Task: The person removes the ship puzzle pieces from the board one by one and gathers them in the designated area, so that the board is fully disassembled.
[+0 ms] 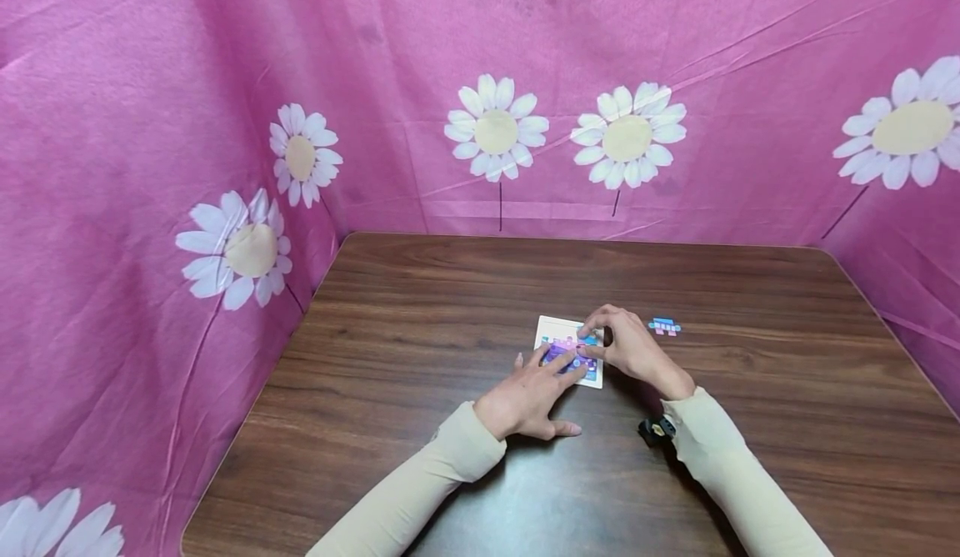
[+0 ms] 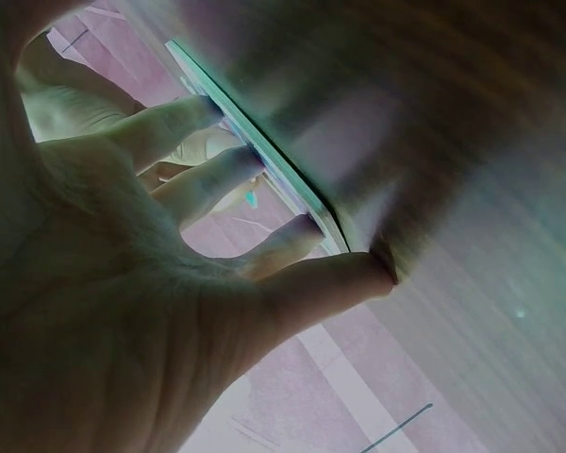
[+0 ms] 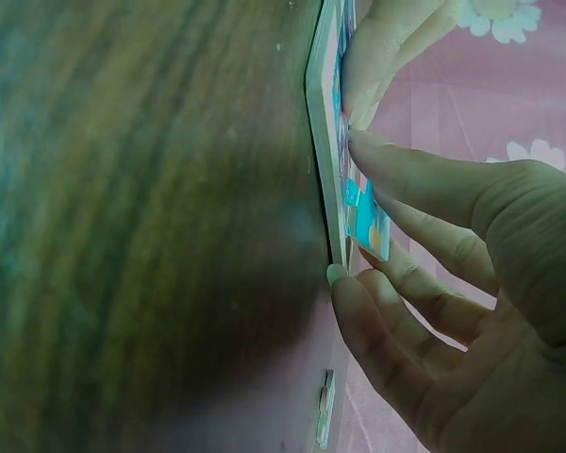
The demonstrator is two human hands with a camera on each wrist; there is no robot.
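A jigsaw puzzle [image 1: 551, 326] with a white border and a purple and blue picture lies flat on the table. My left hand [image 1: 531, 398] rests on it with spread, nearly straight fingers, the fingertips touching its surface; the thumb is out on the wood. At the puzzle's right side, my right hand [image 1: 633, 347] holds a blue puzzle piece [image 3: 368, 222] between thumb and fingers. That piece stands tilted up from the board in the right wrist view. In the left wrist view the puzzle's edge [image 2: 255, 137] runs along the left fingertips.
Loose blue and pink puzzle pieces [image 1: 664, 326] lie joined on the wooden table [image 1: 450, 290], right of the right hand. A small black object [image 1: 657, 431] is at the right sleeve's cuff. A pink curtain [image 1: 405, 82] with white flowers hangs behind and to the sides.
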